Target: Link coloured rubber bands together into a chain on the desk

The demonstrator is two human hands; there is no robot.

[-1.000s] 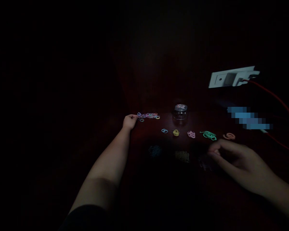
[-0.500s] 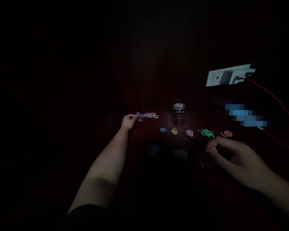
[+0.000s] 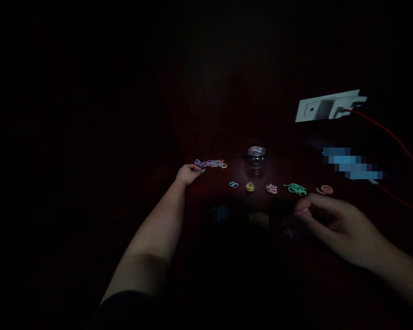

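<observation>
One lidded jar [image 3: 256, 158] stands beyond the yellow bands [image 3: 249, 187].

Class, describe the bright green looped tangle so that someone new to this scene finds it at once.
Start at the clear round jar with the patterned lid. Nearer the camera lies a lit row of small coloured clusters; the green looped tangle sits between a pink looped cluster and an orange coil, just beyond the right hand. It is that row's widest, and its only green one.
</observation>
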